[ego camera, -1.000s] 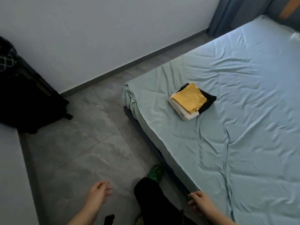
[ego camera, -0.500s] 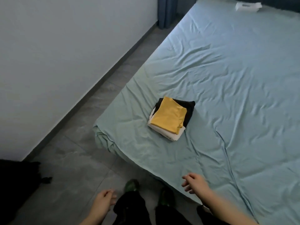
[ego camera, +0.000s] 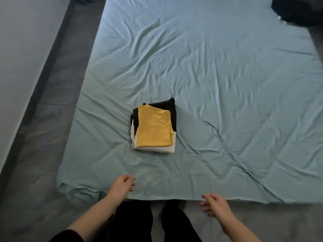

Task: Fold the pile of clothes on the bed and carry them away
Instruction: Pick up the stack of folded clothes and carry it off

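Note:
A small stack of folded clothes (ego camera: 153, 126) lies on the bed (ego camera: 218, 70), which has a pale green sheet. A yellow piece is on top, a black one beneath it and a white one at the bottom. My left hand (ego camera: 122, 185) hovers over the near edge of the bed, fingers loosely curled, holding nothing, a short way in front of the stack. My right hand (ego camera: 215, 205) is at the bed's near edge to the right, fingers relaxed and empty. Neither hand touches the clothes.
A grey tiled floor strip (ego camera: 49, 105) runs along the bed's left side beside a white wall (ego camera: 19, 49). A dark bundle (ego camera: 297, 11) sits at the far right corner. My dark-trousered legs (ego camera: 139, 222) stand at the foot of the bed.
The view has swung round to face the bed squarely, with the stack now straight ahead. Both hands have come forward and up to the bed's near edge.

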Demonstrator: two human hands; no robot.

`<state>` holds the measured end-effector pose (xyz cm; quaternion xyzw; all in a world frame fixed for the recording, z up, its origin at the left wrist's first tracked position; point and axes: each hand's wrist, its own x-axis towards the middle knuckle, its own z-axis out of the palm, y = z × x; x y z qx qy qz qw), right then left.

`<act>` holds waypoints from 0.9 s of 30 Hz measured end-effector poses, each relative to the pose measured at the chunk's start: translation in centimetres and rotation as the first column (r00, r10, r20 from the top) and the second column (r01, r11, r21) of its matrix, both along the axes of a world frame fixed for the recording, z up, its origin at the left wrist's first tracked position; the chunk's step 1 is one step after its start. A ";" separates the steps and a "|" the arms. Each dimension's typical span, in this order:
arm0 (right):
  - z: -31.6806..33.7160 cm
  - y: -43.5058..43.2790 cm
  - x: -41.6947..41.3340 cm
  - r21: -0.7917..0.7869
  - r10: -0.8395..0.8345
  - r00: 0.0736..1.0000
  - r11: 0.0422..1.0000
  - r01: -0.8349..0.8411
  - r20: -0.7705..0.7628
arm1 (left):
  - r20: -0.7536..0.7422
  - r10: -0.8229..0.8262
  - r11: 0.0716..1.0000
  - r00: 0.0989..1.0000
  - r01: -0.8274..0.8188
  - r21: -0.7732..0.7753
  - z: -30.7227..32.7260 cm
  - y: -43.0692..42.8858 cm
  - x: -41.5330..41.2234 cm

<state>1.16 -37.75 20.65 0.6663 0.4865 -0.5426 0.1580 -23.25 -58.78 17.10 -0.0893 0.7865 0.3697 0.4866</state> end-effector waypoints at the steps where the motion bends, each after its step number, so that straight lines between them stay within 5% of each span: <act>1: -0.4 -0.2 -0.6 0.000 -0.016 1.000 1.000 0.016 -0.003 | -0.001 -0.027 1.000 1.000 0.027 -0.011 -0.4 0.6 -1.0; 4: -2.4 0.2 -3.8 -0.009 -0.034 0.999 0.999 0.034 -0.038 | -0.023 -0.060 0.998 0.998 0.060 -0.005 -2.0 2.6 -3.8; 6: -4.6 1.0 -6.8 0.042 -0.002 0.997 0.999 0.006 -0.083 | -0.197 -0.160 0.987 0.967 0.157 -0.031 -3.2 4.4 -5.5; 9: -7.8 2.4 -13.4 0.277 0.157 0.970 0.955 -0.102 -0.184 | -0.612 -0.310 0.945 0.728 0.309 -0.112 -4.9 8.2 -7.9; 13: -12.5 4.1 -23.7 0.707 0.570 0.802 0.641 -0.300 -0.176 | -0.841 -0.458 0.834 0.289 0.466 -0.294 -8.3 15.5 -9.9; 16: -16.9 6.5 -28.7 0.797 0.817 0.576 0.336 -0.502 0.018 | -0.766 -0.630 0.688 0.131 0.551 -0.472 -12.6 18.5 -11.8; 19: -21.7 9.6 -28.7 0.641 0.893 0.352 0.098 -0.761 0.282 | -0.544 -0.825 0.509 0.151 0.617 -0.600 -17.9 17.6 -14.5; 21: -23.4 10.7 -28.0 0.565 0.871 0.356 0.114 -0.817 0.339 | -0.470 -0.856 0.493 0.216 0.618 -0.613 -19.7 16.9 -15.9; 23: -23.7 10.6 -28.2 0.566 0.834 0.439 0.194 -0.801 0.335 | -0.471 -0.806 0.589 0.358 0.568 -0.576 -19.7 17.2 -16.5; 25: -23.1 9.7 -28.4 0.622 0.716 0.649 0.392 -0.678 0.257 | -0.536 -0.645 0.761 0.545 0.390 -0.519 -18.8 17.4 -16.7; 27: -21.7 8.4 -27.6 0.733 0.612 0.772 0.445 -0.515 0.171 | -0.661 -0.516 0.853 0.545 0.253 -0.457 -17.4 17.0 -15.7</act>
